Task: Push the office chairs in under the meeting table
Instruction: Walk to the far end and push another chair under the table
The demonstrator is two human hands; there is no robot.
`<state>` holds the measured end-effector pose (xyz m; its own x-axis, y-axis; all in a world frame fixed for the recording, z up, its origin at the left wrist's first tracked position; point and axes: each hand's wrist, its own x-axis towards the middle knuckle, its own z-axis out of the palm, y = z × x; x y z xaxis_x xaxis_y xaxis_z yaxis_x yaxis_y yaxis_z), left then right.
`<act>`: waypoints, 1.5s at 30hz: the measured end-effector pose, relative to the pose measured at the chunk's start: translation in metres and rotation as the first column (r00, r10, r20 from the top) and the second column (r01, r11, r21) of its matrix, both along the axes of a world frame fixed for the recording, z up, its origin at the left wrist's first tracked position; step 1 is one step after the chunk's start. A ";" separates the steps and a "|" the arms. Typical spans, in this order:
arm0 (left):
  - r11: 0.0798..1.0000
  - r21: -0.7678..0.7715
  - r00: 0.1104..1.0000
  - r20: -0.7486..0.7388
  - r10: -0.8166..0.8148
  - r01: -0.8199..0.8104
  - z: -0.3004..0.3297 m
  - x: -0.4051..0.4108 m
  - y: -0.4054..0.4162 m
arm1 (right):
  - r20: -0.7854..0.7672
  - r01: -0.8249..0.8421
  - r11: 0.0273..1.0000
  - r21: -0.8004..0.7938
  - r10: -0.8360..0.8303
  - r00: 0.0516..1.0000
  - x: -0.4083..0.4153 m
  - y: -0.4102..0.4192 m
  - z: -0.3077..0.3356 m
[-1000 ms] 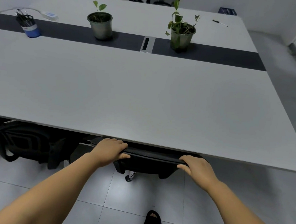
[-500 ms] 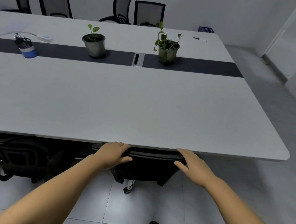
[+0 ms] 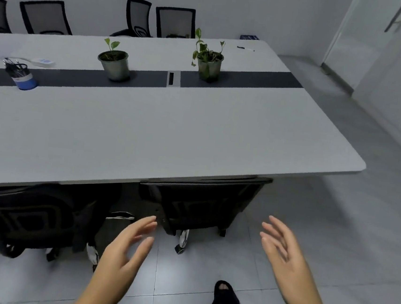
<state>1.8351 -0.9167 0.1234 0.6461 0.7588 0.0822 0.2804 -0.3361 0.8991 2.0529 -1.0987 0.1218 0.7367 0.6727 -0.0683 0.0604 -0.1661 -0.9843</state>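
Landmark: the table (image 3: 171, 134), a long pale top with a dark strip down its middle; every place below is told from its near edge.

Near chair (image 3: 202, 201): tucked under the near edge, its backrest top lying just below and along that edge, toward the table's right end. Its castors show on the floor beneath.

Second chair (image 3: 39, 217): under the same edge, to the left of the near chair, and it juts out a little more from the edge.

Far chairs (image 3: 175, 22): beyond the far edge, backs upright; how far they are pushed in cannot be told from here.

Left hand (image 3: 124, 250): open, fingers spread, holding nothing; it hangs clear of the near chair, just off its left corner.

Right hand (image 3: 285, 250): open, palm turned inward, holding nothing; apart from the near chair, off to its right.

Key relation: the near chair sits straight ahead, between the two hands, its backrest running side to side along the near edge. The left hand is the nearer one to it, and also the nearer one to the second chair.

Judgement: the near chair looks done. Any next push probably lies leftward along the near edge, or around at the far edge.

Foot (image 3: 226, 301): one dark shoe on the floor tiles, short of the near edge.
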 end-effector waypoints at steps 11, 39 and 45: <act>0.993 -0.108 0.996 0.079 -0.034 0.042 -0.024 -0.017 -0.071 | -0.051 0.329 0.942 -0.063 -0.333 0.942 -0.074 -0.101 -0.022; 0.885 -0.082 0.888 0.081 -0.453 0.459 -0.017 0.361 -0.285 | 0.043 0.590 0.807 -0.030 -0.589 0.807 0.195 -0.334 -0.026; 0.876 -0.095 0.881 0.073 -0.468 0.473 -0.027 0.467 -0.285 | 0.051 0.613 0.789 -0.041 -0.611 0.790 0.298 -0.336 -0.039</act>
<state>2.3020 -1.2014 0.0961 0.9264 0.3724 0.0565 0.0705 -0.3188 0.9452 2.3507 -1.4342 0.0826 0.9954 0.0764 -0.0579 -0.0388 -0.2308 -0.9722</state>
